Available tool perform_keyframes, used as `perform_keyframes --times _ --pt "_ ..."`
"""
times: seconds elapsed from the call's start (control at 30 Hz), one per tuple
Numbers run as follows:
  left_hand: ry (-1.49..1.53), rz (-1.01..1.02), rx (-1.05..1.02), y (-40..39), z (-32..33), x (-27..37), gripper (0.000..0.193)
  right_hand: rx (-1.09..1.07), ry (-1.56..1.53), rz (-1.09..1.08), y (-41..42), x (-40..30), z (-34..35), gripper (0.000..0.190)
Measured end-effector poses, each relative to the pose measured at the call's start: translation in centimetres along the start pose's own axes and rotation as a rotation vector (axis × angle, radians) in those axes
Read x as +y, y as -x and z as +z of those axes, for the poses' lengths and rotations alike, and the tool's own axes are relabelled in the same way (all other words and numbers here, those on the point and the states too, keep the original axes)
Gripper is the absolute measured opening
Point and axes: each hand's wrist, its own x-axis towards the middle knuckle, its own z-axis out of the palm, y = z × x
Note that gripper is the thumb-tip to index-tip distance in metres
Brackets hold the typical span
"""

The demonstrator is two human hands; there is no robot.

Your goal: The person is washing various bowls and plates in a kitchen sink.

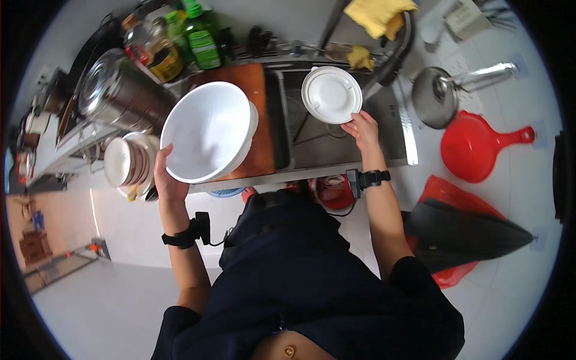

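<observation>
My left hand (pixel 170 180) grips the rim of a large white bowl (pixel 204 130), which is tilted with its hollow toward me. Behind the bowl's lower edge another rim shows at the right, so a second bowl may be nested under it. My right hand (pixel 362 128) pinches the near edge of a round white plastic lid (pixel 332 95) between thumb and fingers. The lid hangs over the stainless steel sink (pixel 373 135). Beneath the bowl lies a brown wooden cutting board (pixel 258 157), partly hidden by it.
Green dish-soap bottles (pixel 202 42) and a tall steel pot (pixel 126 94) stand at the back left. Stacked bowls (pixel 119 162) sit at the left. A yellow cloth (pixel 378 15) drapes near the faucet. On the right wall hang a red plastic ladle (pixel 472 146) and a steel pan (pixel 434 99).
</observation>
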Motion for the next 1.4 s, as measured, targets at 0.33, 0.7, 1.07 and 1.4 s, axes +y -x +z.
perform_keyframes --times 0.33,0.7,1.07,1.4 --pt "-0.137 -0.243 -0.179 -1.8 5.1 -4.1 0.05 0.228 -0.108 0.051 -3.7 0.9 -3.6 0.034" --pt "-0.14 -0.233 -0.188 -2.1 4.2 -4.9 0.05 0.454 1.316 -0.678 -1.8 -0.9 -2.9 0.021" --pt "-0.187 -0.249 -0.201 -1.5 4.5 -5.6 0.05 0.533 1.328 -1.123 -2.6 -3.2 -3.0 0.014" --pt "-0.232 -0.26 -0.216 -1.3 4.5 -5.6 0.049 0.396 1.249 -1.209 -1.6 -3.0 -0.7 0.017"
